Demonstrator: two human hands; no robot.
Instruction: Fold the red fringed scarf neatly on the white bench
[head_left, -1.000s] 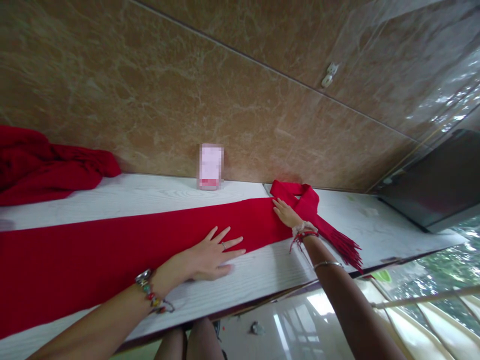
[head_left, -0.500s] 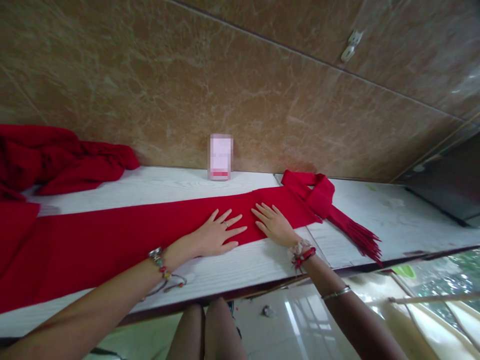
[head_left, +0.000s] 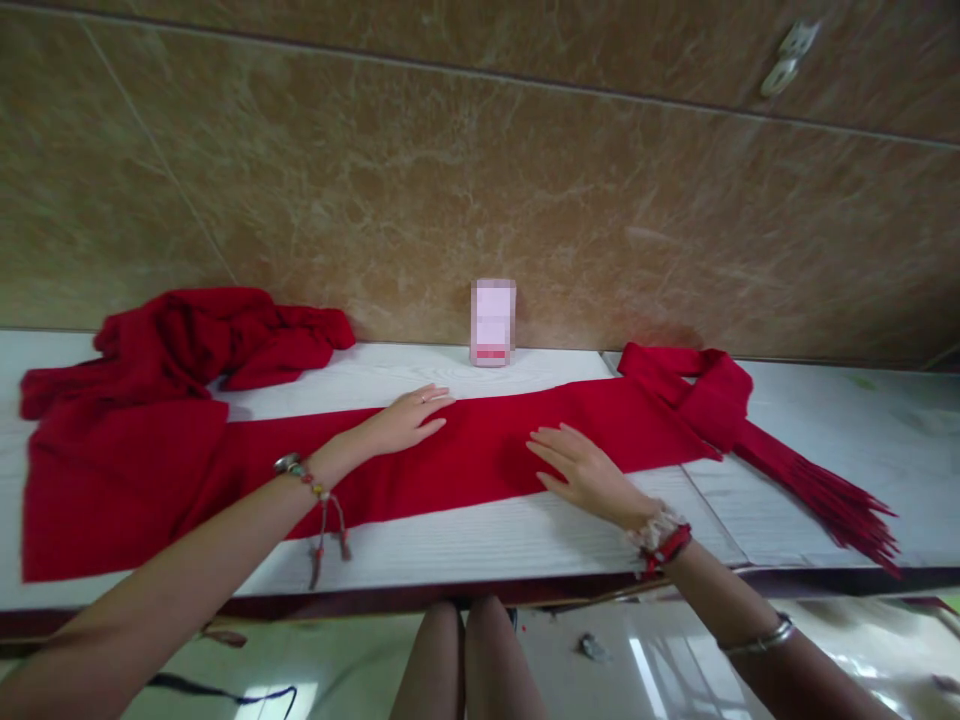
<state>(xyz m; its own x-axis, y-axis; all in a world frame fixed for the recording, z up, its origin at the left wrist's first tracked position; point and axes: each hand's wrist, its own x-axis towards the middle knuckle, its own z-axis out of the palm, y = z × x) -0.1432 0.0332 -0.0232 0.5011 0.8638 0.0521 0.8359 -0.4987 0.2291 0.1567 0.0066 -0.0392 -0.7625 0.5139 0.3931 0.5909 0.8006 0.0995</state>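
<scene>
A long red scarf (head_left: 480,450) lies spread along the white table, its middle part flat. The right end is folded over itself, with a dark red fringe (head_left: 825,500) trailing toward the front edge. At the left the cloth doubles over and runs into a crumpled heap (head_left: 195,335). My left hand (head_left: 401,420) is over the scarf's far edge, fingers outstretched and holding nothing. Above the red cloth, right of centre, my right hand (head_left: 581,470) is open with its palm down. Whether either hand touches the fabric is hard to tell.
A pale phone-like object (head_left: 493,322), blurred out, leans upright against the brown marbled wall (head_left: 420,190). The white tabletop (head_left: 450,555) ends at a dark front edge. Two knees (head_left: 465,660) are below it. A white hook-like fixture (head_left: 789,60) is on the wall.
My left hand has moved left and toward the scarf's far edge. My right hand seems to have lifted a little, fingers less spread. The view has turned left, showing more of the crumpled heap.
</scene>
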